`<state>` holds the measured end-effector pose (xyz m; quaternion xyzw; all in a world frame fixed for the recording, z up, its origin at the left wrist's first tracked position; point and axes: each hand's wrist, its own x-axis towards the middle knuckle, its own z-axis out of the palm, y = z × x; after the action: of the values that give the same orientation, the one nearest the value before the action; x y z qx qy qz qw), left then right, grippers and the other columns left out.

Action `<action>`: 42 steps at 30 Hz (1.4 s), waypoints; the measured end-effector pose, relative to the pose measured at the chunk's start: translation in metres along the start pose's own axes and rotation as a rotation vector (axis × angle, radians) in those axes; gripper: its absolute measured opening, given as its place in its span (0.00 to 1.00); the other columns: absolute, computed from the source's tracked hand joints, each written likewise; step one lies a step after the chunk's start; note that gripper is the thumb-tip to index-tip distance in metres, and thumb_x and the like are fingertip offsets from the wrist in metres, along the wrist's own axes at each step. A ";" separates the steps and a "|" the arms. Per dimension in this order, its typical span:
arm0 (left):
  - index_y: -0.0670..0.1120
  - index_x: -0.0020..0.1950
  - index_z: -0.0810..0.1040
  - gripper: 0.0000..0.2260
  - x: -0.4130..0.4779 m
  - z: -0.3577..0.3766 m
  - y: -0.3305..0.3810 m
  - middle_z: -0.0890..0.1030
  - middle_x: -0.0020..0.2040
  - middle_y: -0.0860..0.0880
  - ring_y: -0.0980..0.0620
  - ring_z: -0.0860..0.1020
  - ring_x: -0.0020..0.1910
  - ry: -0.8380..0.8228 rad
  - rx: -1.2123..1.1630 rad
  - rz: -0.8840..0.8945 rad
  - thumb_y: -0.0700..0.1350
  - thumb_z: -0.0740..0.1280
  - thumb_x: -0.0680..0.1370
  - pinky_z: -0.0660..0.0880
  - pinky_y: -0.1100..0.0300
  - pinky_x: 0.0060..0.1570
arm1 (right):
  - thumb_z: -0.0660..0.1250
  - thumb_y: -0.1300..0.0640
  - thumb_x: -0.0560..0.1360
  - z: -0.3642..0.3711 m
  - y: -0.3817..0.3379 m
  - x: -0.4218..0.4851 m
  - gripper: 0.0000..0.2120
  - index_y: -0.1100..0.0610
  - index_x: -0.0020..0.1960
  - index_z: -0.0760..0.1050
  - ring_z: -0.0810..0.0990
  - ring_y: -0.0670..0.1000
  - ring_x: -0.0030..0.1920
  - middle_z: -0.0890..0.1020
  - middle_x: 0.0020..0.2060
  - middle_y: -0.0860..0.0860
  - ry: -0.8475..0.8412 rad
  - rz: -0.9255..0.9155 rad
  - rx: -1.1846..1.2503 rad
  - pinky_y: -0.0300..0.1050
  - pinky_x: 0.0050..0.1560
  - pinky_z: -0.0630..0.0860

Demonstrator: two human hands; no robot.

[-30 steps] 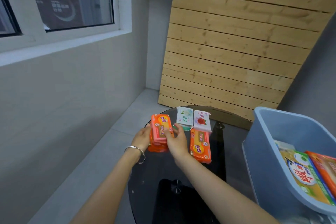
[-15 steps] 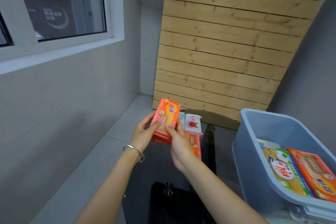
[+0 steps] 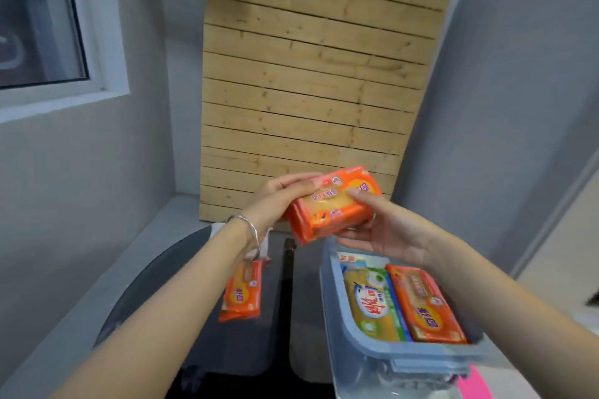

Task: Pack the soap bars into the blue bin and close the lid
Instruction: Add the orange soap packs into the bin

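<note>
A stack of orange-wrapped soap bars (image 3: 334, 206) hangs in the air just above the far rim of the blue bin (image 3: 337, 314). My left hand (image 3: 278, 201) grips its left end and my right hand (image 3: 385, 230) holds its right side from below. Inside the bin lie a yellow-and-green soap pack (image 3: 369, 301) and an orange soap bar (image 3: 424, 304), side by side. One more orange soap bar (image 3: 241, 291) rests on the dark round table (image 3: 168, 272), partly hidden behind my left forearm.
A wooden slat panel (image 3: 311, 91) leans against the wall behind the table. A window (image 3: 39, 26) is at the upper left. A white ledge runs along the left wall. Something pink (image 3: 476, 382) shows at the lower right below the bin.
Both hands have lifted the orange stack off the table and carried it right, over the bin's far edge. The view has swung toward the bin.
</note>
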<state>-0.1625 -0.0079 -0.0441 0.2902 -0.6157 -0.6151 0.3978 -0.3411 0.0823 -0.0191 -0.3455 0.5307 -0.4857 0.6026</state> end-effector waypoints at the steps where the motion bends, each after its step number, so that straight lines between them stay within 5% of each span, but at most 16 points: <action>1: 0.56 0.49 0.83 0.07 0.010 0.013 -0.001 0.83 0.43 0.52 0.58 0.80 0.34 0.000 0.019 0.009 0.50 0.70 0.71 0.76 0.67 0.33 | 0.75 0.48 0.60 -0.011 0.001 0.000 0.26 0.57 0.55 0.75 0.85 0.54 0.46 0.82 0.49 0.57 0.032 -0.002 0.011 0.47 0.44 0.84; 4: 0.57 0.50 0.80 0.09 0.036 0.047 -0.006 0.83 0.45 0.52 0.62 0.81 0.33 0.037 0.021 -0.007 0.56 0.68 0.72 0.75 0.70 0.30 | 0.75 0.50 0.62 -0.039 0.004 0.004 0.29 0.57 0.60 0.72 0.84 0.55 0.47 0.81 0.51 0.58 0.141 -0.045 0.112 0.45 0.41 0.84; 8: 0.50 0.70 0.66 0.26 0.059 0.067 -0.033 0.73 0.68 0.49 0.52 0.73 0.64 0.123 0.178 -0.024 0.62 0.54 0.77 0.68 0.56 0.63 | 0.74 0.52 0.67 -0.069 0.009 0.017 0.28 0.57 0.63 0.70 0.81 0.54 0.52 0.80 0.55 0.58 0.270 -0.025 0.138 0.44 0.40 0.84; 13: 0.50 0.73 0.60 0.27 0.063 0.061 -0.078 0.64 0.74 0.49 0.48 0.63 0.72 0.152 0.188 -0.204 0.61 0.53 0.78 0.59 0.51 0.71 | 0.76 0.54 0.66 -0.093 0.021 0.040 0.25 0.56 0.59 0.71 0.81 0.54 0.49 0.81 0.52 0.57 0.343 0.091 0.027 0.47 0.48 0.81; 15: 0.49 0.73 0.62 0.25 0.064 0.061 -0.091 0.69 0.70 0.49 0.49 0.68 0.68 0.137 0.191 -0.222 0.59 0.54 0.79 0.63 0.53 0.68 | 0.77 0.55 0.65 -0.092 0.024 0.051 0.22 0.56 0.54 0.72 0.81 0.54 0.50 0.81 0.50 0.56 0.315 0.141 -0.011 0.48 0.50 0.80; 17: 0.50 0.68 0.68 0.19 0.065 0.063 -0.100 0.79 0.56 0.50 0.52 0.77 0.54 0.127 0.138 -0.245 0.55 0.55 0.79 0.72 0.57 0.54 | 0.77 0.56 0.65 -0.088 0.027 0.062 0.23 0.56 0.55 0.71 0.80 0.54 0.52 0.81 0.52 0.56 0.305 0.183 -0.038 0.50 0.54 0.80; 20: 0.54 0.56 0.73 0.10 0.068 0.062 -0.109 0.81 0.41 0.54 0.56 0.80 0.40 0.116 0.040 -0.257 0.54 0.57 0.79 0.74 0.61 0.38 | 0.77 0.57 0.66 -0.089 0.030 0.075 0.26 0.57 0.59 0.70 0.80 0.55 0.51 0.81 0.52 0.58 0.334 0.229 0.009 0.51 0.50 0.81; 27: 0.58 0.43 0.72 0.09 0.071 0.059 -0.118 0.79 0.37 0.56 0.64 0.78 0.33 0.079 0.081 -0.212 0.54 0.55 0.79 0.70 0.69 0.31 | 0.75 0.61 0.69 -0.092 0.042 0.083 0.23 0.61 0.60 0.70 0.78 0.60 0.56 0.78 0.54 0.61 0.387 0.320 0.118 0.52 0.33 0.82; 31: 0.59 0.43 0.71 0.08 0.071 0.059 -0.119 0.79 0.37 0.55 0.61 0.78 0.34 0.075 0.075 -0.205 0.55 0.55 0.79 0.69 0.68 0.32 | 0.74 0.60 0.69 -0.087 0.046 0.084 0.22 0.61 0.58 0.69 0.77 0.58 0.57 0.78 0.52 0.59 0.474 0.280 0.057 0.49 0.35 0.83; 35: 0.59 0.44 0.71 0.08 0.071 0.058 -0.121 0.81 0.37 0.53 0.63 0.80 0.29 0.066 0.063 -0.199 0.55 0.55 0.79 0.70 0.71 0.28 | 0.75 0.54 0.69 -0.081 0.047 0.080 0.24 0.61 0.60 0.71 0.79 0.54 0.54 0.79 0.58 0.58 0.474 0.255 -0.267 0.47 0.47 0.82; 38: 0.60 0.43 0.72 0.08 0.071 0.058 -0.121 0.80 0.36 0.55 0.67 0.79 0.26 0.067 0.073 -0.195 0.55 0.56 0.79 0.69 0.73 0.26 | 0.73 0.43 0.67 -0.083 0.041 0.075 0.39 0.57 0.70 0.61 0.77 0.54 0.60 0.76 0.63 0.54 0.470 0.247 -0.811 0.47 0.60 0.76; 40: 0.60 0.43 0.71 0.08 0.071 0.057 -0.121 0.79 0.36 0.56 0.68 0.78 0.25 0.069 0.068 -0.198 0.54 0.55 0.79 0.69 0.76 0.23 | 0.71 0.40 0.68 -0.085 0.033 0.071 0.40 0.53 0.73 0.58 0.75 0.53 0.63 0.73 0.66 0.52 0.427 0.106 -1.160 0.46 0.62 0.73; 42: 0.60 0.43 0.70 0.08 0.071 0.057 -0.120 0.78 0.35 0.55 0.68 0.78 0.25 0.068 0.066 -0.199 0.54 0.55 0.79 0.68 0.77 0.22 | 0.70 0.40 0.69 -0.087 0.026 0.068 0.34 0.50 0.71 0.64 0.72 0.51 0.66 0.71 0.67 0.50 0.344 -0.159 -1.495 0.44 0.64 0.70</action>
<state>-0.2633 -0.0466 -0.1490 0.3836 -0.5900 -0.6208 0.3455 -0.4229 0.0339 -0.0814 -0.6176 0.7775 -0.0867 0.0815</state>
